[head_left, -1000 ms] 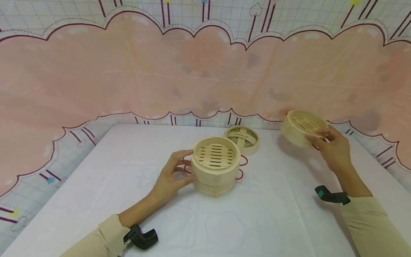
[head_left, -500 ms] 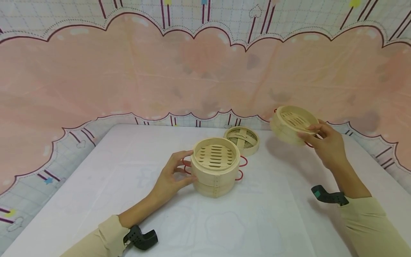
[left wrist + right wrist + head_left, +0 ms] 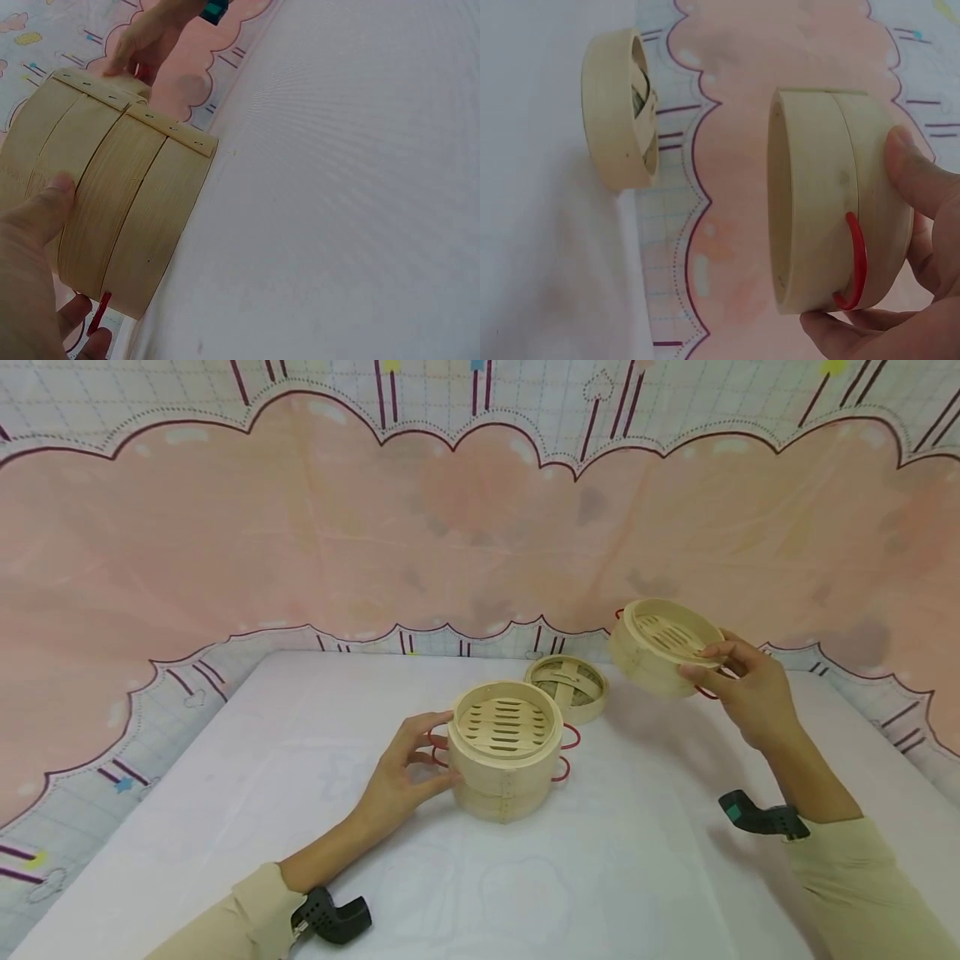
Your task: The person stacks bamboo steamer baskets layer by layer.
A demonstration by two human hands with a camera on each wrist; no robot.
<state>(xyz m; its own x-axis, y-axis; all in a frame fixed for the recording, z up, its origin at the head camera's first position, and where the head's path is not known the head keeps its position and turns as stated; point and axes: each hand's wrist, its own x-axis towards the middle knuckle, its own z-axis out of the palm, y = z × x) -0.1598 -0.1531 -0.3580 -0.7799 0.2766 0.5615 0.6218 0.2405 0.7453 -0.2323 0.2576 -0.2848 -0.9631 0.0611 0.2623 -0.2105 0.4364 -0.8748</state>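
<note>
Two bamboo steamer baskets (image 3: 504, 777) with red loop handles stand stacked on the white table. My left hand (image 3: 408, 768) grips the stack's left side, thumb in front and fingers behind by the red handles; the left wrist view shows the thumb pressed on the bamboo wall (image 3: 112, 195). In the air at the right, my right hand (image 3: 750, 689) pinches the rim of another bamboo steamer basket (image 3: 652, 656), held tilted. In the right wrist view this basket (image 3: 817, 195) shows its red handle (image 3: 859, 262) near my fingers.
A bamboo steamer lid (image 3: 570, 685) with a crossed woven strap lies on the table (image 3: 337, 860) just behind the stack. A patterned pink and white cloth (image 3: 480, 543) hangs behind the table's back edge. A black wrist device (image 3: 330, 917) sits on the left arm.
My right hand has carried its steamer basket leftward and slightly up, closer to the stack and lid. The left hand and the stack have stayed in place.
</note>
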